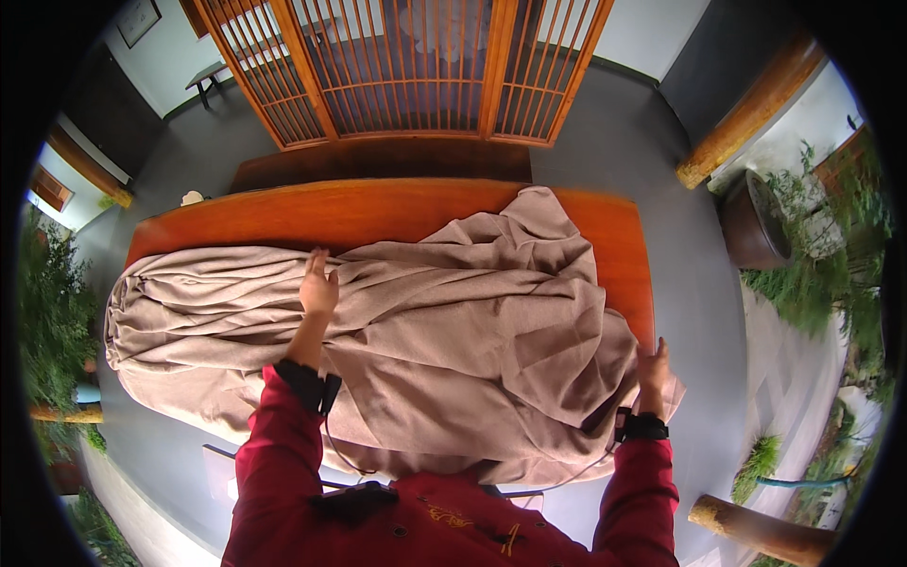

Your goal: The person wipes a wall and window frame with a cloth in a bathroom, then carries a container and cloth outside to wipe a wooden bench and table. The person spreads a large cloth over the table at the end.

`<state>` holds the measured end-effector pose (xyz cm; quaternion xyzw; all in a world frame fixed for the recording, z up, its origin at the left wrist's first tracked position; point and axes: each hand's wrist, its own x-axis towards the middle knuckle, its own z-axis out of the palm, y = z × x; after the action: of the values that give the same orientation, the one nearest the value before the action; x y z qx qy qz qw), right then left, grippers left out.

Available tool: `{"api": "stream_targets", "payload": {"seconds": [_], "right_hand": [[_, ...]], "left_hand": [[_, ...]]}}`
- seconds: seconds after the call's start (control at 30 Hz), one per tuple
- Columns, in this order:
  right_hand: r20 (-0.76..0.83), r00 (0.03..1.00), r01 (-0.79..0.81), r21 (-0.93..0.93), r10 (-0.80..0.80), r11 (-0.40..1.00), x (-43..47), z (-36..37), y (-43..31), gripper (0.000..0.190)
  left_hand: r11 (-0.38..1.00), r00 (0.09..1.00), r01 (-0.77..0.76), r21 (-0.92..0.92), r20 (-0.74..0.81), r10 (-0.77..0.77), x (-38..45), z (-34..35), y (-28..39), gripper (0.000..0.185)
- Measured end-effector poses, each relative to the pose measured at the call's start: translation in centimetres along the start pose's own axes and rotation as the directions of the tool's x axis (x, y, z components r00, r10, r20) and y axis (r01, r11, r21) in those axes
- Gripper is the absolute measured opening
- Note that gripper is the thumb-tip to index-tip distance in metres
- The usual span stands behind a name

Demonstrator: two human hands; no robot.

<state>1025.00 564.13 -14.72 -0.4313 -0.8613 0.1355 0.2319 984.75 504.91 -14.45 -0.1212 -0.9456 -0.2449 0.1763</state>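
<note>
A large brownish-beige cloth (439, 326) lies in loose folds over a long wooden table (354, 216). It is gathered into tight pleats at the left end and heaped at the right. My left hand (319, 289) rests on the pleated part near the cloth's far edge, fingers stretched out and gripping nothing that I can see. At the table's right end, my right hand (653, 375) is beside the cloth's bunched edge with a finger pointing up. Whether it pinches any fabric is unclear. Black bands with thin cables circle both wrists.
A dark wooden bench (382, 163) runs along the table's far side, before a slatted wooden screen (411, 85). Grey floor (698, 283) surrounds the table. A large planter pot (755, 221) and wooden posts (755, 106) stand to the right. Pale furniture edges (220, 468) show near my body.
</note>
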Motion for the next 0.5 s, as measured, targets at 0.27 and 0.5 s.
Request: {"api": "stream_targets", "payload": {"seconds": [0.27, 0.5], "right_hand": [[0.776, 0.606, 0.256, 0.020, -0.177, 0.967, -14.2, 5.7, -9.1, 0.030], [0.261, 0.926, 0.140, 0.435, -0.273, 0.890, 1.1, -8.2, -8.6, 0.025]], "left_hand": [[0.913, 0.606, -0.109, 0.392, 0.754, -0.252, -4.3, 0.2, -1.2, 0.036], [0.977, 0.807, 0.086, 0.196, 0.562, -0.184, 8.1, -14.1, 1.0, 0.036]]}}
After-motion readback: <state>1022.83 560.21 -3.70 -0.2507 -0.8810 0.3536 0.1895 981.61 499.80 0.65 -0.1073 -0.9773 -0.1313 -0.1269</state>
